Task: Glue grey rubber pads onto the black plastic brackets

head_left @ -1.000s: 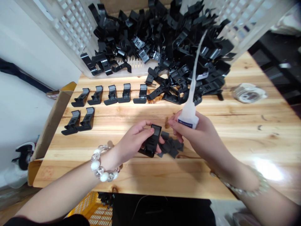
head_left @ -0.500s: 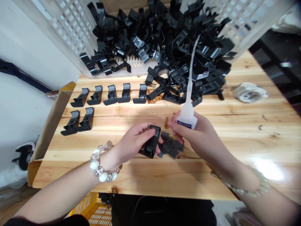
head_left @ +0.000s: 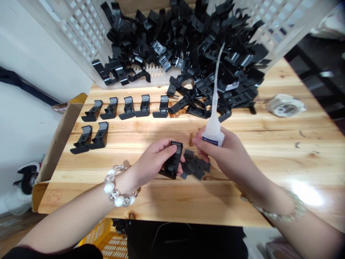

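Black plastic stand (head_left: 172,162): at the centre of the view, held in the left hand and tilted, with its lower end at about 6 o'clock from the fingers; whether it touches the table cannot be told.

Table (head_left: 172,205): light pine planks with dark knots, filling the middle of the view.

White lattice crate (head_left: 81,32): at 11 o'clock, along the table's far edge, its pale walls flaring toward 1 o'clock.

Heap of black plastic stands (head_left: 188,50): at 12 o'clock, filling the crate and spilling onto the table toward 1 o'clock.

Seven black stands (head_left: 93,111): at 10 o'clock on the table, upright and evenly spaced, five in a back row and two in front.

Cardboard box (head_left: 61,136): at 9 o'clock, just beside the table's edge.

Yellow crate (head_left: 102,239): at 7 o'clock, below the table.

Tape roll (head_left: 285,105): at 3 o'clock, lying on the table.

Left hand (head_left: 153,160): curled closed, fingers wrapped over the stand.

Right hand (head_left: 223,147): curled closed around the bottle, apart from the stand.

White squeeze bottle (head_left: 212,135): upright in the right hand, its long thin nozzle reaching toward 12 o'clock.

Dark grey pads (head_left: 192,167): a small loose cluster on the table, just beside the stand at 3 o'clock.

Beaded bracelets (head_left: 115,189): one on each wrist.
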Action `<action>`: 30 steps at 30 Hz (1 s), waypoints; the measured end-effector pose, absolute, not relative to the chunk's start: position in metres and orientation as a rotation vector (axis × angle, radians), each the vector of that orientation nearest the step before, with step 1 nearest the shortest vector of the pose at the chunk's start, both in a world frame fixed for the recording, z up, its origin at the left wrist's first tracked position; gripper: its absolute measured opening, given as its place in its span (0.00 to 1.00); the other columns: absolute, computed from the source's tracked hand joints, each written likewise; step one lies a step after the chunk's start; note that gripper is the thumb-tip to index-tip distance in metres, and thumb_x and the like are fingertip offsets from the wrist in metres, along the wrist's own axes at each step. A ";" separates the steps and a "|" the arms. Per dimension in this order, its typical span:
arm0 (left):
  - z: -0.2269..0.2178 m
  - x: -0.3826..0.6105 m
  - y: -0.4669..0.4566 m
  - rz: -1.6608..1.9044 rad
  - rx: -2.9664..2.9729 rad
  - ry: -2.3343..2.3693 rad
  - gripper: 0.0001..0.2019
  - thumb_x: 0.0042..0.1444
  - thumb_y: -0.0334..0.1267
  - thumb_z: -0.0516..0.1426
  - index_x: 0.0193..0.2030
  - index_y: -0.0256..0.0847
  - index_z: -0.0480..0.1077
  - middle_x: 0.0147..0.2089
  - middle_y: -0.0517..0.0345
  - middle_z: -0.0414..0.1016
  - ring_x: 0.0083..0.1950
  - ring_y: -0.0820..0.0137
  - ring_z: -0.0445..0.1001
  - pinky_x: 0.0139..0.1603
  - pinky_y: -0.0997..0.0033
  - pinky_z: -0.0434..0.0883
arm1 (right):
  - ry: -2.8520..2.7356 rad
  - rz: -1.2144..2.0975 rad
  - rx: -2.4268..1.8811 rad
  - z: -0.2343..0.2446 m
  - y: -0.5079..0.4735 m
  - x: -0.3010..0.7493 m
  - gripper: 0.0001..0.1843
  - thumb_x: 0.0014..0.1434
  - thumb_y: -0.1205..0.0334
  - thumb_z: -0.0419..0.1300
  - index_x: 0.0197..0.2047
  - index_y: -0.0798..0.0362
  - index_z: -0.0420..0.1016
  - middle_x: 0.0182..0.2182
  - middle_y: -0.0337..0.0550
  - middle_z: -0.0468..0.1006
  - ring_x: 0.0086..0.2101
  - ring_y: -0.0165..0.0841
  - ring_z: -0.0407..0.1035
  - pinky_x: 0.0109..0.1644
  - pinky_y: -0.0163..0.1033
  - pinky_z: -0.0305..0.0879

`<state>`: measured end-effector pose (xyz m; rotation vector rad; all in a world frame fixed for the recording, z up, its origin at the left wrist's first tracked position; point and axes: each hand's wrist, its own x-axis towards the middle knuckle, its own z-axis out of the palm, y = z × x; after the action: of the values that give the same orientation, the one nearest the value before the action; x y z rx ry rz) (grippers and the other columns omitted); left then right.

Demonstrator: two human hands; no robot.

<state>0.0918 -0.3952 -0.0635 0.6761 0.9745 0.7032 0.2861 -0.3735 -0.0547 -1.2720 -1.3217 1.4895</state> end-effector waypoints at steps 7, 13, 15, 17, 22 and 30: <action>-0.062 0.093 -0.394 0.730 0.712 0.951 0.07 0.62 0.39 0.57 0.42 0.38 0.67 0.33 0.59 0.76 0.26 0.73 0.77 0.27 0.74 0.76 | -1.297 1.494 -1.295 -0.054 -0.373 0.284 0.09 0.55 0.60 0.66 0.33 0.50 0.69 0.25 0.35 0.70 0.20 0.27 0.62 0.22 0.35 0.61; -0.061 0.092 -0.395 0.731 0.681 0.949 0.07 0.63 0.38 0.57 0.44 0.38 0.67 0.32 0.59 0.76 0.26 0.73 0.77 0.27 0.73 0.77 | -1.293 1.498 -1.310 -0.052 -0.373 0.284 0.09 0.54 0.59 0.66 0.32 0.50 0.69 0.23 0.34 0.69 0.20 0.27 0.61 0.22 0.36 0.60; -0.061 0.092 -0.395 0.731 0.680 0.951 0.07 0.62 0.38 0.57 0.44 0.38 0.67 0.32 0.59 0.76 0.26 0.72 0.77 0.27 0.73 0.77 | -1.299 1.494 -1.317 -0.052 -0.373 0.284 0.09 0.55 0.60 0.66 0.32 0.50 0.69 0.23 0.34 0.69 0.20 0.27 0.61 0.22 0.36 0.60; -0.061 0.092 -0.394 0.733 0.682 0.958 0.08 0.61 0.39 0.58 0.44 0.38 0.67 0.32 0.59 0.76 0.26 0.72 0.77 0.27 0.72 0.76 | -1.303 1.495 -1.322 -0.052 -0.373 0.284 0.09 0.54 0.60 0.66 0.32 0.50 0.69 0.23 0.34 0.69 0.20 0.27 0.61 0.22 0.36 0.60; -0.060 0.093 -0.393 0.714 0.686 1.004 0.08 0.61 0.40 0.57 0.43 0.39 0.67 0.33 0.58 0.76 0.26 0.72 0.77 0.28 0.71 0.76 | -1.270 1.515 -1.341 -0.052 -0.374 0.285 0.11 0.54 0.58 0.68 0.33 0.51 0.69 0.25 0.35 0.70 0.21 0.26 0.62 0.23 0.35 0.60; -0.060 0.092 -0.393 0.725 0.804 1.002 0.09 0.61 0.42 0.59 0.42 0.39 0.67 0.33 0.60 0.76 0.27 0.72 0.77 0.29 0.72 0.77 | -1.267 1.499 -1.327 -0.053 -0.374 0.286 0.10 0.54 0.58 0.68 0.33 0.50 0.70 0.26 0.36 0.70 0.23 0.27 0.62 0.25 0.35 0.61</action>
<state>0.0916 -0.3929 -0.0596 0.8039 1.0017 0.7253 0.2864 -0.3736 -0.0533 -1.3272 -1.2668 1.4995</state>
